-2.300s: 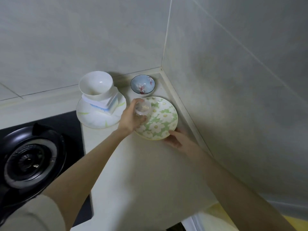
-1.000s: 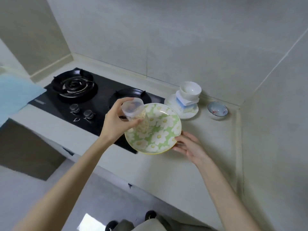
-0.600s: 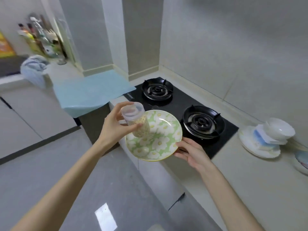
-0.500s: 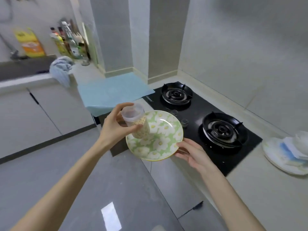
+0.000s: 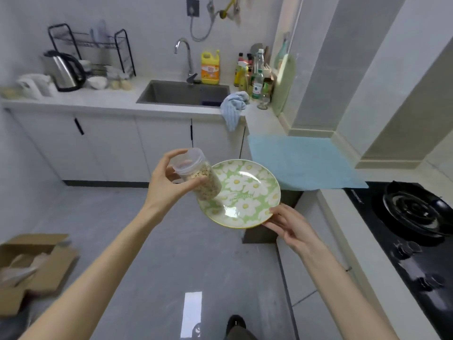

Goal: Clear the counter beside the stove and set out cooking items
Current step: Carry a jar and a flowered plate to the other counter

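At centre frame, the left hand (image 5: 169,182) is clasping a lidded jar (image 5: 199,174) tilted over the floral plate (image 5: 241,192), whose lower-right rim the right hand (image 5: 289,224) is pinching, both facing the sink counter (image 5: 117,100) in the upper left.

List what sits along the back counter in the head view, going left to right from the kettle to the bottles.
Steel kettle → white bowl → sink with its faucet → yellow detergent jug → cluster of bottles, with a blue cloth draped over the counter edge just below them.
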`<action>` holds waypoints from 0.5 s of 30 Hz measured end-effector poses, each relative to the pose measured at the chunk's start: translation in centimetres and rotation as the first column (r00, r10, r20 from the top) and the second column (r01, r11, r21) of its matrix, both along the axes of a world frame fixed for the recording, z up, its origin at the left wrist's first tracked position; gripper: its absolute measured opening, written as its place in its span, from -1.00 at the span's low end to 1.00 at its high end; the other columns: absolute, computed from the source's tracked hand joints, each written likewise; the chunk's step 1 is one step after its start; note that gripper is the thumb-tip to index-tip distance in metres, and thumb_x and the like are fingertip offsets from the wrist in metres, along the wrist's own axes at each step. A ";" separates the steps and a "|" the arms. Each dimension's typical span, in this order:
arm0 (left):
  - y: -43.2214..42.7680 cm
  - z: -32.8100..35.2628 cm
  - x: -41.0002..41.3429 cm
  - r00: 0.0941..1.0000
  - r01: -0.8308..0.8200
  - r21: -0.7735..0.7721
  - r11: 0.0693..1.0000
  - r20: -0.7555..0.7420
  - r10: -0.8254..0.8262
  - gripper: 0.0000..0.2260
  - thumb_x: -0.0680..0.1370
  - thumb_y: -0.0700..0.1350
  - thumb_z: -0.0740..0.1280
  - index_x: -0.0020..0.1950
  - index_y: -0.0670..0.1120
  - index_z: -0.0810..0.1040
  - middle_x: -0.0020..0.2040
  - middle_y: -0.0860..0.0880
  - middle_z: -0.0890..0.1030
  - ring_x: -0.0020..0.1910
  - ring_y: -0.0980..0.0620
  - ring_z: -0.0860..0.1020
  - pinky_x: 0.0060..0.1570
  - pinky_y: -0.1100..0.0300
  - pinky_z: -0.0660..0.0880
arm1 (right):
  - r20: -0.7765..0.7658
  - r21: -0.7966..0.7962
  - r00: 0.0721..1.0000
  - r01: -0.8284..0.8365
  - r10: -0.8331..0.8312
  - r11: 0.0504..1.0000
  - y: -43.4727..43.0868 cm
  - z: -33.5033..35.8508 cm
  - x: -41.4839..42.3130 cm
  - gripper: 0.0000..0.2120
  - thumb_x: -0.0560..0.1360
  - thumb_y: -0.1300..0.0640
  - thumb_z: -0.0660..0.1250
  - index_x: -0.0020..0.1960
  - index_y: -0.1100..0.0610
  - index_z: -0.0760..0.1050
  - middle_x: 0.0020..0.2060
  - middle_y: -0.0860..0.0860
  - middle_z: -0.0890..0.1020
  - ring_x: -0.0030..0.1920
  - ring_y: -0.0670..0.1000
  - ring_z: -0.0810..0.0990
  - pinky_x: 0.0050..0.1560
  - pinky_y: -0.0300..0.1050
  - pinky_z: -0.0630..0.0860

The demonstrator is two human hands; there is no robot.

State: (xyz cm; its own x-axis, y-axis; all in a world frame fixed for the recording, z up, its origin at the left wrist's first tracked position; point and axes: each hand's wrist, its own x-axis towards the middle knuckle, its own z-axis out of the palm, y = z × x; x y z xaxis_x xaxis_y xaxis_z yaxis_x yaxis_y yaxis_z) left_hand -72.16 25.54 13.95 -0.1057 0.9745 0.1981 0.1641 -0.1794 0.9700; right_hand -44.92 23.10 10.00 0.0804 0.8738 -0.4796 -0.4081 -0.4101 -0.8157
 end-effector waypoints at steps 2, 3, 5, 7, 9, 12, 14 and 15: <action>1.7 -0.3 -3.5 0.996 -0.087 -0.011 0.996 0.014 0.087 -0.42 0.27 -0.06 0.61 0.20 0.21 0.48 -0.01 -0.05 0.64 -0.09 0.10 0.61 -0.03 0.22 0.54 | 0.005 -0.001 0.998 -0.068 0.068 0.998 3.3 -0.1 -3.4 -0.81 0.47 0.37 0.33 0.07 0.25 0.55 -0.07 0.18 0.69 -0.16 0.03 0.70 -0.24 -0.15 0.65; 2.7 -0.4 -5.1 0.992 -0.123 -0.014 0.992 0.018 0.123 -0.42 0.26 -0.06 0.61 0.19 0.22 0.48 0.01 -0.06 0.64 -0.07 0.08 0.61 -0.02 0.20 0.55 | 0.000 -0.001 0.995 -0.102 0.102 0.995 5.0 -0.2 -5.0 -0.82 0.47 0.37 0.33 0.06 0.25 0.55 -0.08 0.17 0.69 -0.19 0.03 0.71 -0.26 -0.16 0.64; 4.7 -0.7 -8.2 0.984 -0.175 -0.018 0.984 0.027 0.175 -0.42 0.25 -0.05 0.61 0.19 0.22 0.49 0.04 -0.05 0.63 -0.03 0.04 0.62 -0.06 0.22 0.57 | -0.005 0.008 0.986 -0.167 0.167 0.986 8.4 -0.6 -8.1 -0.85 0.47 0.38 0.32 0.03 0.26 0.55 -0.07 0.17 0.69 -0.21 0.02 0.71 -0.30 -0.18 0.62; 7.2 -0.9 -11.6 0.969 -0.240 -0.023 0.970 0.046 0.241 -0.42 0.26 -0.07 0.61 0.18 0.23 0.49 0.07 -0.05 0.63 0.02 0.01 0.63 -0.08 0.20 0.58 | -0.004 0.003 0.973 -0.232 0.232 0.973 12.3 -1.0 -11.5 -0.84 0.47 0.39 0.31 0.04 0.26 0.54 -0.06 0.18 0.68 -0.18 0.03 0.70 -0.32 -0.18 0.61; 9.6 -0.9 -14.5 0.954 -0.294 -0.019 0.956 0.052 0.294 -0.43 0.27 -0.09 0.61 0.18 0.23 0.49 0.08 -0.03 0.64 0.04 0.00 0.63 -0.02 0.13 0.59 | -0.004 -0.012 0.961 -0.277 0.277 0.961 16.1 -1.4 -14.5 -0.81 0.46 0.39 0.32 0.07 0.27 0.54 -0.03 0.20 0.67 -0.13 0.06 0.69 -0.31 -0.17 0.62; 13.2 -0.5 -18.4 0.931 -0.362 -0.009 0.932 0.043 0.362 -0.43 0.28 -0.13 0.61 0.20 0.17 0.49 0.07 0.00 0.63 0.02 0.02 0.63 -0.08 0.24 0.58 | -0.023 -0.001 0.935 -0.353 0.353 0.935 21.7 -1.4 -19.0 -0.83 0.47 0.39 0.32 0.03 0.24 0.55 -0.07 0.18 0.68 -0.20 0.03 0.71 -0.32 -0.17 0.61; 16.0 0.0 -21.6 0.914 -0.403 0.000 0.915 0.039 0.403 -0.43 0.28 -0.13 0.60 0.20 0.16 0.49 0.09 0.01 0.63 0.03 0.02 0.63 -0.08 0.27 0.57 | -0.025 -0.001 0.909 -0.416 0.416 0.909 26.2 -1.3 -22.6 -0.81 0.47 0.38 0.32 0.06 0.24 0.56 -0.08 0.17 0.69 -0.21 0.01 0.71 -0.31 -0.17 0.61; 17.0 0.2 -22.9 0.910 -0.414 0.000 0.910 0.032 0.414 -0.43 0.28 -0.13 0.60 0.20 0.16 0.49 0.10 0.02 0.62 0.04 0.03 0.63 -0.06 0.25 0.57 | -0.028 0.001 0.899 -0.436 0.436 0.900 28.0 -1.2 -24.1 -0.79 0.46 0.38 0.32 0.07 0.25 0.56 -0.08 0.17 0.69 -0.20 0.01 0.71 -0.31 -0.17 0.61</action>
State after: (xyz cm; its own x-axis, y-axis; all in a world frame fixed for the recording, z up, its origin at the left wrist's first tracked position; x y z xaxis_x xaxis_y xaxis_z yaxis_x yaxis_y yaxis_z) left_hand -95.04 42.56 14.16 -0.5057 0.8404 0.1949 0.1951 -0.1086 0.9747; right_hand -69.04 51.13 8.80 -0.3211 0.8158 -0.4811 -0.2086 -0.5564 -0.8043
